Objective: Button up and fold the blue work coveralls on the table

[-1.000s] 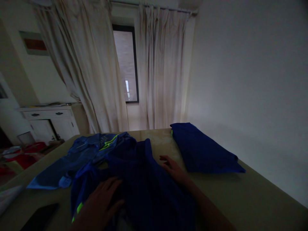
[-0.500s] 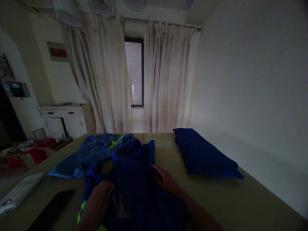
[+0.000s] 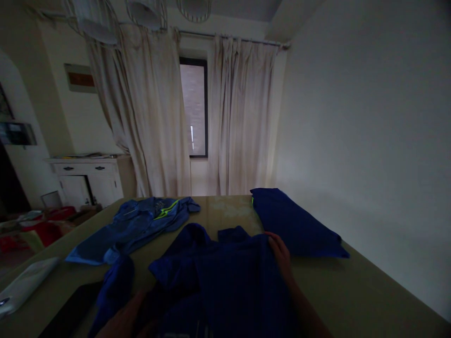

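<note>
A dark blue shirt lies spread on the table in front of me. My right hand rests on its far right corner, fingers curled on the cloth edge. My left hand shows only in part at the bottom edge, against the shirt's near left side; its fingers are hidden in the dark. A folded dark blue garment lies just right of my right hand. A lighter blue shirt with a yellow-green stripe lies unfolded at the far left.
A black phone and a white flat object lie at the table's left edge. Beyond the table hang pale curtains around a dark window. A white cabinet stands at the left, a plain wall on the right.
The dark blue shirt was bunched and is now spread flatter and wider. My right hand has slid right to its far corner; my left hand has dropped toward the bottom edge.
</note>
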A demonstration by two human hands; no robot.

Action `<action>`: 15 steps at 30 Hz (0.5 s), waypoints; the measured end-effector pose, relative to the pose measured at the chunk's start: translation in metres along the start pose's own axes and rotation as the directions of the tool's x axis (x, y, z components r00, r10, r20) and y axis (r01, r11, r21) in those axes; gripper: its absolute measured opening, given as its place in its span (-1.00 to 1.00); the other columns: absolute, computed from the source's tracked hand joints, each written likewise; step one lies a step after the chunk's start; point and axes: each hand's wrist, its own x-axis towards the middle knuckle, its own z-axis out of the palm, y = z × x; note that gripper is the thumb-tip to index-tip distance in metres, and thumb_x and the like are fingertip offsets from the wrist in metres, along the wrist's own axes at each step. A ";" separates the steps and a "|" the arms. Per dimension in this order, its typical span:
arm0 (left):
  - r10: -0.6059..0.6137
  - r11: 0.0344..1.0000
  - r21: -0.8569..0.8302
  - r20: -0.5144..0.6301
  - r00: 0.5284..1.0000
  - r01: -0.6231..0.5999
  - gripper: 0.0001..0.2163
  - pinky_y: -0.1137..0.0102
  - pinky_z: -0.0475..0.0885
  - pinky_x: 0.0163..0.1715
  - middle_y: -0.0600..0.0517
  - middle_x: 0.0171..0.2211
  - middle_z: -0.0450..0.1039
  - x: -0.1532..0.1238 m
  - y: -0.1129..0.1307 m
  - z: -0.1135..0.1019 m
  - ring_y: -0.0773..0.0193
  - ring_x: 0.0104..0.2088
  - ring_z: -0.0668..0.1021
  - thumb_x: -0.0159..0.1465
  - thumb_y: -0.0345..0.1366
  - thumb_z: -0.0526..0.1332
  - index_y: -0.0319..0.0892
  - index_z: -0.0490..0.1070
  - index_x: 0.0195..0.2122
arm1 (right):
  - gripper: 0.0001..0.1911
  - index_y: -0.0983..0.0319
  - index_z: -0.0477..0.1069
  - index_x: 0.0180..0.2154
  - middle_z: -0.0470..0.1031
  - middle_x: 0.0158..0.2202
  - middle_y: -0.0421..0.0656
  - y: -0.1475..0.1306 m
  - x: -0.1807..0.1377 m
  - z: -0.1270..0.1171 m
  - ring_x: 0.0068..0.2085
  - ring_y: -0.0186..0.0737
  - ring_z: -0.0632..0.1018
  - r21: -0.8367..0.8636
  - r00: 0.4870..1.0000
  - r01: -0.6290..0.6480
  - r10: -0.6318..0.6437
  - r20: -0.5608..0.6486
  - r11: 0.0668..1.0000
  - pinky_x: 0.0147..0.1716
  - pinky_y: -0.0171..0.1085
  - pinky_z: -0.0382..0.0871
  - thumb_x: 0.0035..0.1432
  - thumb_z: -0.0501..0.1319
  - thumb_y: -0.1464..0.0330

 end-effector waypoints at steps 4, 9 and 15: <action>0.118 0.993 0.026 -0.045 0.992 -0.117 -0.21 -0.04 0.28 0.33 -0.07 0.39 0.24 0.033 0.046 -0.008 -0.07 0.36 0.33 0.24 -0.06 0.26 0.03 0.00 0.46 | -0.31 0.19 0.62 -0.21 0.64 -0.18 -0.04 0.004 -0.001 0.012 -0.07 0.09 0.58 -0.008 0.977 -0.099 0.099 0.191 0.995 0.00 -0.08 0.44 0.00 0.25 -0.27; 0.125 0.983 0.110 0.201 0.971 -0.150 -0.54 0.08 0.43 0.16 -0.07 0.17 0.49 0.074 0.057 0.012 0.02 0.16 0.53 0.34 -0.29 0.04 0.01 0.40 0.25 | -0.38 0.16 0.65 -0.21 0.66 -0.18 -0.05 0.011 -0.006 0.015 -0.02 0.12 0.58 -0.009 0.960 -0.125 0.123 0.252 0.992 0.02 -0.04 0.45 0.02 0.30 -0.23; 0.057 0.998 -0.027 -0.008 0.998 -0.058 -0.58 0.18 0.43 0.17 -0.09 0.06 0.58 0.171 0.093 -0.046 0.08 0.08 0.59 0.32 -0.43 -0.04 -0.14 0.49 0.09 | -0.34 0.09 0.56 0.07 0.56 0.14 -0.03 0.017 -0.007 0.016 0.09 0.11 0.57 0.228 0.962 -0.232 0.189 0.196 0.946 -0.03 -0.01 0.50 0.10 0.31 -0.18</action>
